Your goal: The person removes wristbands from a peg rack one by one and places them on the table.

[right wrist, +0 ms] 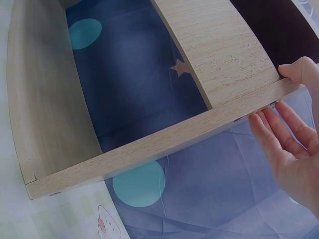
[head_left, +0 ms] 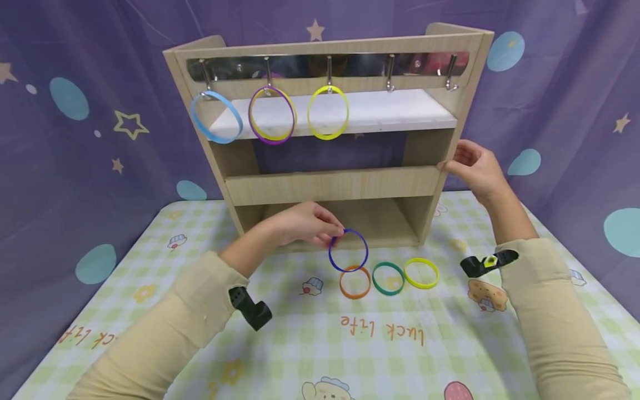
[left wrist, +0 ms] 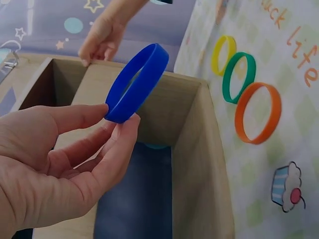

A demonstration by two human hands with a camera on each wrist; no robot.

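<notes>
Between thumb and fingertips, my left hand [head_left: 307, 223] pinches a blue silicone wristband [head_left: 367, 253], held in front of the wooden shelf's lower opening. The left wrist view shows the blue wristband [left wrist: 142, 82] tilted in that pinch. My right hand [head_left: 477, 169] grips the right side panel of the wooden shelf [head_left: 332, 186]; in the right wrist view the thumb is on the front edge and the fingers are on the outer face. Below the blue band, an orange wristband [head_left: 341, 286], a green wristband [head_left: 374, 280] and a yellow wristband [head_left: 422, 286] lie on the tablecloth.
A metal hook rail [head_left: 300, 65] runs along the shelf's top. From its left hooks hang a light blue band [head_left: 236, 116], a purple band [head_left: 251, 123] together with a yellow one, and another yellow band [head_left: 346, 114]. The two right hooks [head_left: 391, 72] hold no bands. A purple curtain hangs behind.
</notes>
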